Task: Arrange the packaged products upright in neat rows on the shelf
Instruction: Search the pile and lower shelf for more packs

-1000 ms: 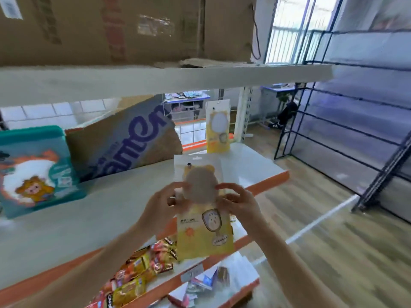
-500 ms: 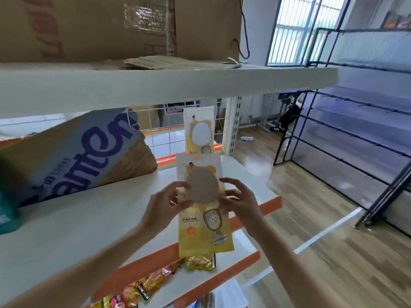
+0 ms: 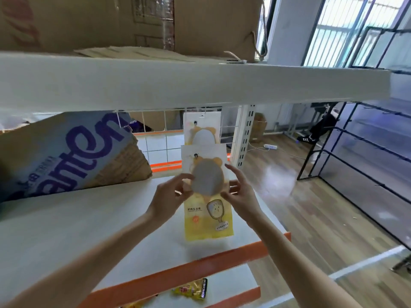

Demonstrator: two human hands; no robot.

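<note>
Left hand [image 3: 169, 196] and right hand [image 3: 241, 194] pinch side edges of yellow flat mirror package [image 3: 208, 196], upright, bottom edge near orange front lip of white shelf [image 3: 89, 221] (contact unclear). Behind, second identical package [image 3: 202, 127] upright at back. Tilted brown-and-purple cardboard box [image 3: 71, 152] left; bare shelf between.

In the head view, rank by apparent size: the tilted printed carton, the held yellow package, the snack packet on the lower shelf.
1. Tilted printed carton
2. Held yellow package
3. Snack packet, partly hidden, so its full size is unsure

Tilted cardboard box [image 3: 66, 152] (purple lettering) — black rack [image 3: 364, 152]
</note>
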